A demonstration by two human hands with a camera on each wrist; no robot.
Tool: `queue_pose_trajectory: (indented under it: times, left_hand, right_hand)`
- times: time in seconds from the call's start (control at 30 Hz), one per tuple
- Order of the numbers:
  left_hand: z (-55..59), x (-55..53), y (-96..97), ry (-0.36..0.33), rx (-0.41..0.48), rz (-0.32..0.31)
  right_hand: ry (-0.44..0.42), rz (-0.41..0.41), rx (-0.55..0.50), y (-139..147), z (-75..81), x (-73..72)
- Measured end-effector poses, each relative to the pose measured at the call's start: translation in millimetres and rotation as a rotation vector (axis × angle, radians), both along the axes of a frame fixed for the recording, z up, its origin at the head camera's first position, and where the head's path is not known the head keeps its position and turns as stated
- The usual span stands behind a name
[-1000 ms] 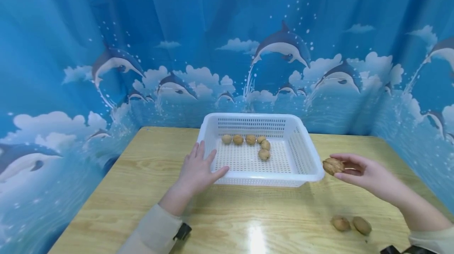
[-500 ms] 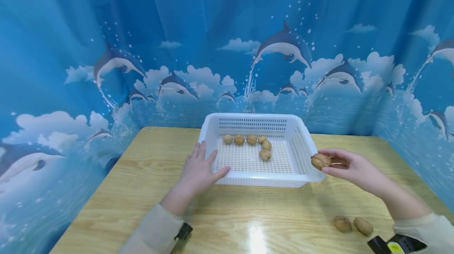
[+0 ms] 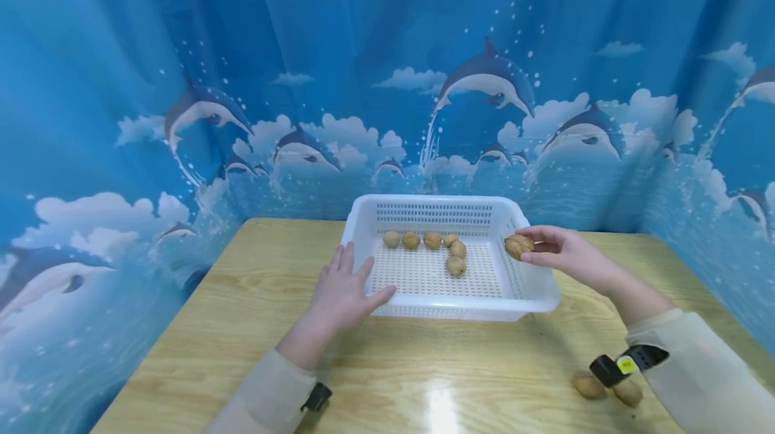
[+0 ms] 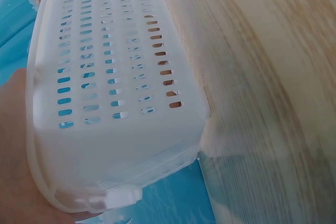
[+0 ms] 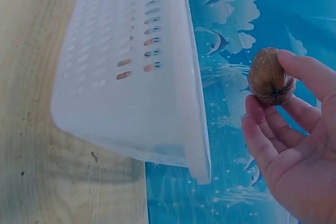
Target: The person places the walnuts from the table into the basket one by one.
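Observation:
A white plastic basket [image 3: 448,303] with slotted walls stands on the table. Inside it, several walnuts [image 3: 432,240] form a row along the back that bends forward at its right end. My left hand [image 3: 341,294] rests on the basket's front left corner, fingers spread. Between thumb and fingertips, my right hand [image 3: 572,258] pinches a walnut [image 3: 519,245] above the basket's right side. From the right wrist, that walnut [image 5: 270,77] shows whole, beyond the basket's outer wall.
Two more walnuts [image 3: 588,385] lie on the wooden table [image 3: 387,367] at the front right, partly behind my right wrist strap [image 3: 630,363]. A blue curtain [image 3: 363,50] printed with dolphins surrounds the table's back and sides.
My right hand has carried its walnut leftward and slightly up, from outside the basket to above its right side. My left hand has stayed on the corner.

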State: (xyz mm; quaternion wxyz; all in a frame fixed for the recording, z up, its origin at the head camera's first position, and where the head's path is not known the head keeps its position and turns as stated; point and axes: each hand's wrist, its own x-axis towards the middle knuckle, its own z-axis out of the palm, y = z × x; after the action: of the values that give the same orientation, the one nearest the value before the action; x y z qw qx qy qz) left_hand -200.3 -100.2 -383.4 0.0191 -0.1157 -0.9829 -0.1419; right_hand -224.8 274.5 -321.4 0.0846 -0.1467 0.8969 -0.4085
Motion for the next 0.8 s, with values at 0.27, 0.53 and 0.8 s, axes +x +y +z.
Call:
queue_pose_trajectory:
  times: [0.27, 0.53, 0.8]
  left_hand:
    - [0.0, -3.2, 1.2, 0.006, -0.013, 0.015]
    - [-1.3, -1.1, -0.4, -0.008, 0.003, 0.023]
    - [-1.1, 0.7, 2.1, -0.006, -0.001, 0.021]
  right_hand:
    - [-0.018, 0.013, 0.008, -13.5, 9.1, -34.2]
    - [-0.069, -0.022, 0.022, -24.6, 10.7, -70.5]
    - [-0.109, -0.123, 0.012, -26.3, 1.3, -95.7]
